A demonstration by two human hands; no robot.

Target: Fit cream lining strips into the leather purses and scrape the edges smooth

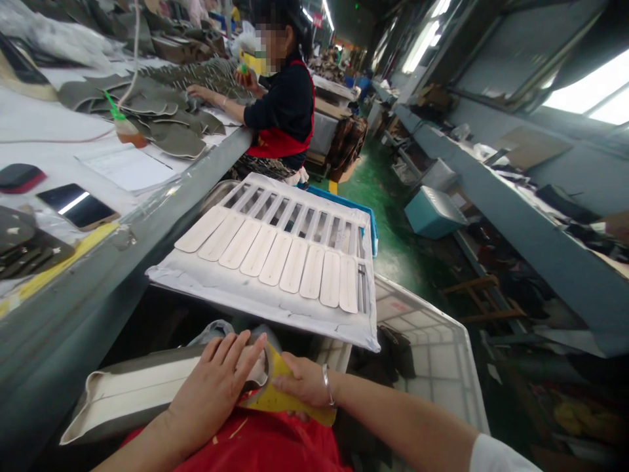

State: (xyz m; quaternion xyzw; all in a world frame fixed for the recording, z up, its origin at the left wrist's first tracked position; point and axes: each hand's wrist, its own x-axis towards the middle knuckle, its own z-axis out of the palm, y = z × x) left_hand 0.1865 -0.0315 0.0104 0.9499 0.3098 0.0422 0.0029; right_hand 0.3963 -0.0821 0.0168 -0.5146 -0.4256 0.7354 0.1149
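Across my lap lies a long grey fabric piece with an off-white panel and a raised edge (137,391). My left hand (216,380) rests flat on its right end, fingers stretched out. Just to the right, my right hand (304,382) grips a stiff yellow sheet (269,391), thumb on top and fingers partly hidden beneath. The sheet's left edge meets the end of the fabric piece; I cannot tell whether it goes inside. Ahead of both hands, a white-covered slotted board (236,288) carries a row of several pale rounded strips (274,260).
A workbench (98,262) on the left holds a phone (77,203), a glue bottle (128,130) and grey cut pieces (177,134). Another person (285,92) works at it further along. A white crate (432,341) stands at right, with a blue bin (435,211) beyond.
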